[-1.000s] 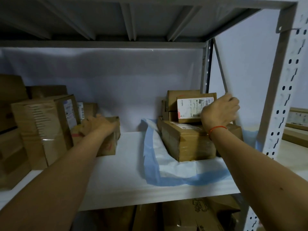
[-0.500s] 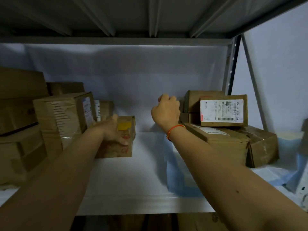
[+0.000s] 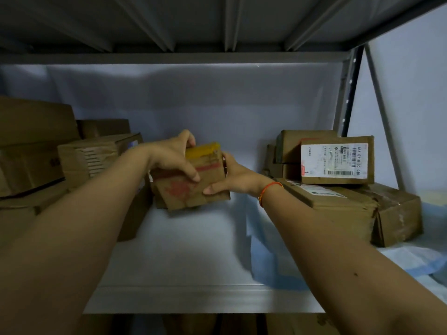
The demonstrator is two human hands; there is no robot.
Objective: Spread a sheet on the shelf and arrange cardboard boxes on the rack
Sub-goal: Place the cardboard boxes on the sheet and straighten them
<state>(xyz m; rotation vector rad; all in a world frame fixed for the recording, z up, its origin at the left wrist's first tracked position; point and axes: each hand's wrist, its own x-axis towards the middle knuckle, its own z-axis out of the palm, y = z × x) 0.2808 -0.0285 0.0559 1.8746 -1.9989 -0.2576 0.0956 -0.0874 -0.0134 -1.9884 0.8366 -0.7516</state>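
Note:
A small cardboard box (image 3: 193,189) with yellow tape on top and red print is held tilted just above the white shelf (image 3: 183,257), at its middle. My left hand (image 3: 173,157) grips its top and left side. My right hand (image 3: 233,176), with a red string on the wrist, grips its right side and lower corner. A blue-and-white sheet (image 3: 273,259) lies rumpled over the right part of the shelf, under a stack of boxes (image 3: 338,197); the top one (image 3: 336,160) carries a white shipping label.
Several larger cardboard boxes (image 3: 79,158) are stacked at the left of the shelf. The shelf above (image 3: 217,22) hangs low overhead. A grey upright and diagonal brace (image 3: 348,93) stand at the right rear. More boxes sit on the level below.
My right hand left the labelled box on the right stack and crossed over to the small box. Both hands now hold that box, raised and tilted. The view shifted left.

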